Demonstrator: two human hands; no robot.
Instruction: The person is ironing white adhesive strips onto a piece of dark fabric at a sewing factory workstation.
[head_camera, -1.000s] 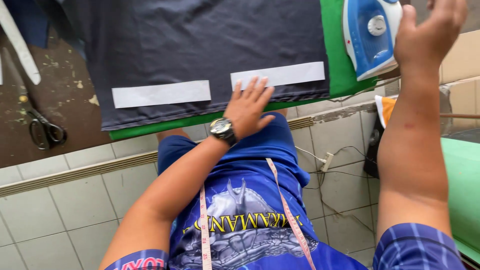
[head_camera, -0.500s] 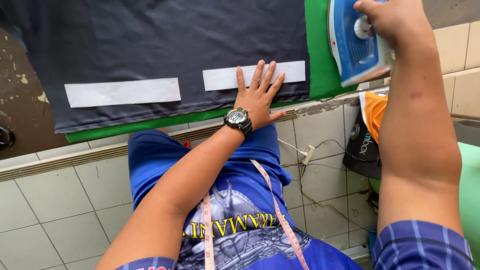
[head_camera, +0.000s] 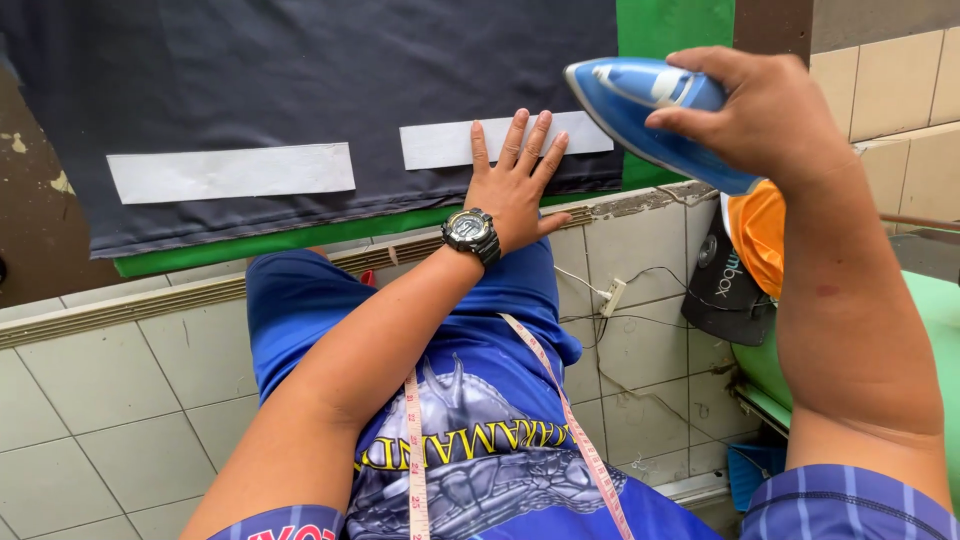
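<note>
Right hand (head_camera: 770, 115), fingers clamped on the blue iron (head_camera: 650, 110); left hand (head_camera: 515, 185), fingers apart, presses a white strip (head_camera: 500, 140) on dark cloth (head_camera: 300, 80).

blue printed shirt (head_camera: 480, 440) | black wristwatch (head_camera: 471, 232) | pink tape measure (head_camera: 560, 400) | striped sleeves (head_camera: 840, 505)

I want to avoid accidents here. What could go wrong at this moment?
1. The left hand lies flat on the right white strip, close to the blue iron in the right hand. If the soleplate is hot, the fingers could be burned.
2. The iron is lifted and tilted over the dark fabric near the table edge; a slip could drop it.
3. The measuring tape hangs loose and might snag.
</note>
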